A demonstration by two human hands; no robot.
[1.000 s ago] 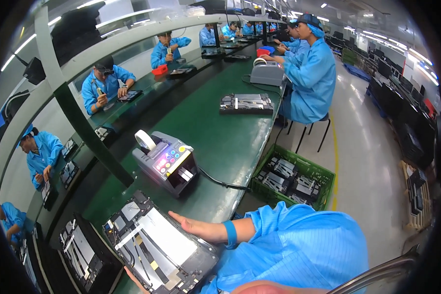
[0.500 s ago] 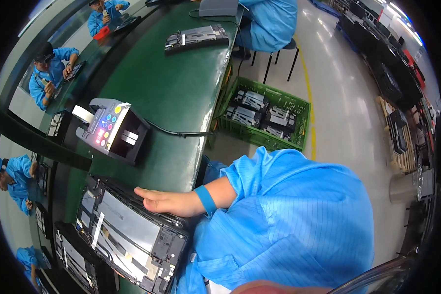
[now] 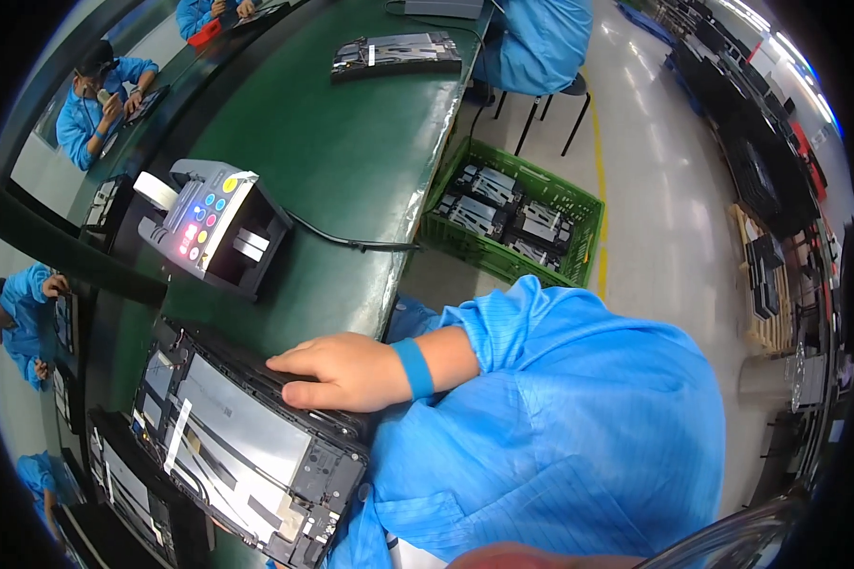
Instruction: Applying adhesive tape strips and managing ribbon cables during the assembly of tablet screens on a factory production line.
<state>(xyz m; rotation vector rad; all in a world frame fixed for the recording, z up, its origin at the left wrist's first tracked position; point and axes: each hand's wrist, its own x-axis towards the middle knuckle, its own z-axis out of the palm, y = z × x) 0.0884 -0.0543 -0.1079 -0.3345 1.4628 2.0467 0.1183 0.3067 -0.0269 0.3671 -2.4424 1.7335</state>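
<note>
- An opened, flat black electronic device with silver metal plates and dark ribbon strips (image 3: 242, 403) sits in the lower left of the frame, slanting, with a short white strip across its left part.
- The right hand (image 3: 346, 373), with a flat blue band (image 3: 412, 368) round the wrist, lies along the device's upper right edge. Its thumb and forefinger stretch out uncurled; the other fingers are hard to see, so I cannot tell whether the grip closes on that edge.
- The left grip cannot be told, since that hand does not show.
- A light blue striped sleeve (image 3: 512, 327) covers the right arm and fills much of the lower right.
- Above the device, left of centre, a grey tape machine with coloured round buttons and lit red digits (image 3: 209, 228) stands on the green worktop (image 3: 351, 161); a white tape roll (image 3: 155, 192) sits at its left, and a black cable (image 3: 356, 245) runs off rightward.
- A similar black-and-silver device (image 3: 396, 55) lies at the top centre.
- A green plastic crate (image 3: 586, 237) at upper right of centre holds more such devices.
- Co-workers in blue sit at the top right (image 3: 541, 47) and upper left (image 3: 76, 119).
</note>
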